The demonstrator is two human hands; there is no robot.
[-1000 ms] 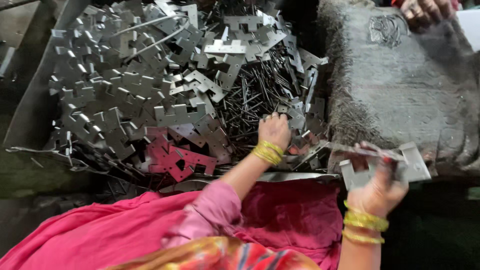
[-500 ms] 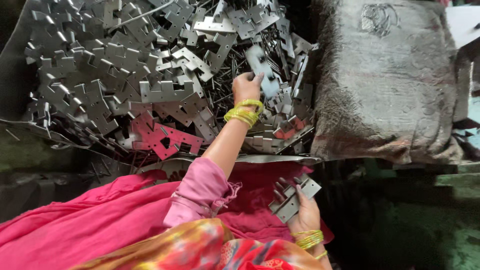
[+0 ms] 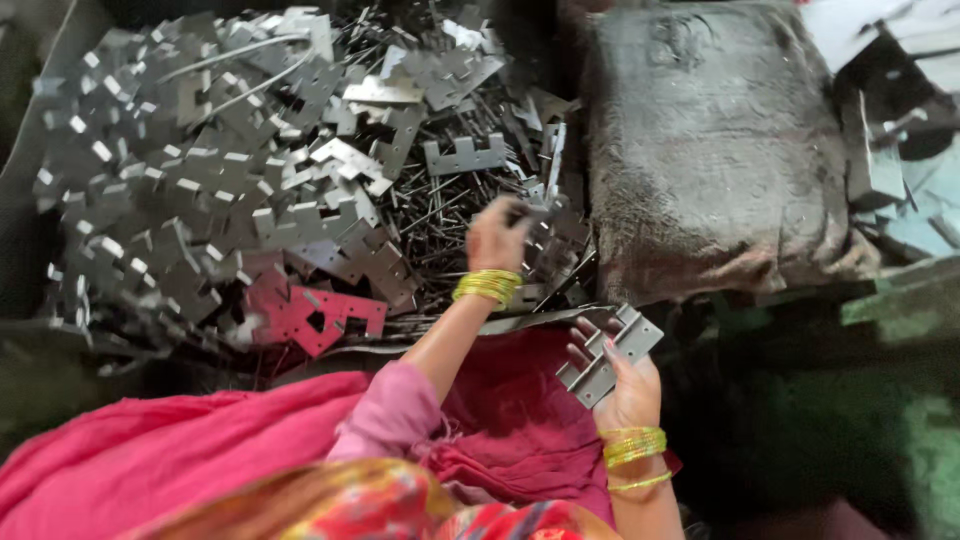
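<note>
- A big heap of flat grey metal plates with notched edges lies with thin nails.
- The left hand reaches into the heap, fingers curled on a plate.
- The right hand grips a small stack of plates near the heap's front edge.
- A rough grey sack sits beside the heap.

Grey metal plates, one red plate, yellow bangles, pink cloth, dark grey sack.

Dim, soft daylight; motion blur smears everything, perhaps worst at edges.
</note>
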